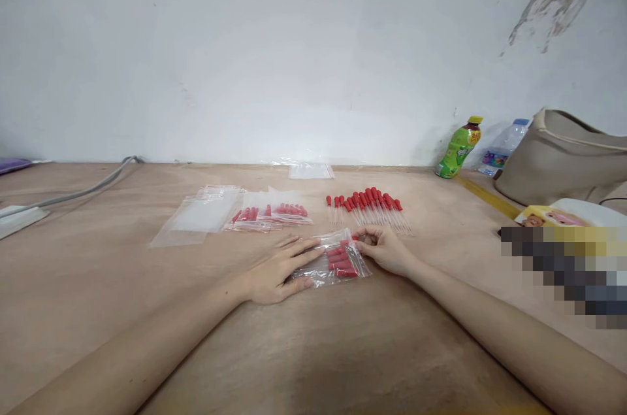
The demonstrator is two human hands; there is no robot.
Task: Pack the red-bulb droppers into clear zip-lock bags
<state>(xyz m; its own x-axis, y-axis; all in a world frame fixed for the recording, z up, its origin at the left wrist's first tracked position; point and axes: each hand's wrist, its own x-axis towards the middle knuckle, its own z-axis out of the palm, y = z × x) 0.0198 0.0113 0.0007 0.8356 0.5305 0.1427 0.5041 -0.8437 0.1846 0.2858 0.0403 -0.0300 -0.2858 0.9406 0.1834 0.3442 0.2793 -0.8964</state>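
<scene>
A small clear plastic bag (337, 263) with several red-capped droppers inside lies on the wooden table (313, 349). My left hand (277, 271) rests flat on the bag's left end, fingers stretched out. My right hand (385, 248) pinches the bag's right end, fingers curled on its mouth. Just behind lies a loose row of red-capped droppers (369, 206). To the left sit filled bags of droppers (272, 214) and a pile of empty clear bags (198, 219).
More clear bags (311, 170) lie by the white wall. A green bottle (459, 148), a water bottle (502, 148) and a beige bag (563, 157) stand at the right. A grey cable (83, 191) runs along the left.
</scene>
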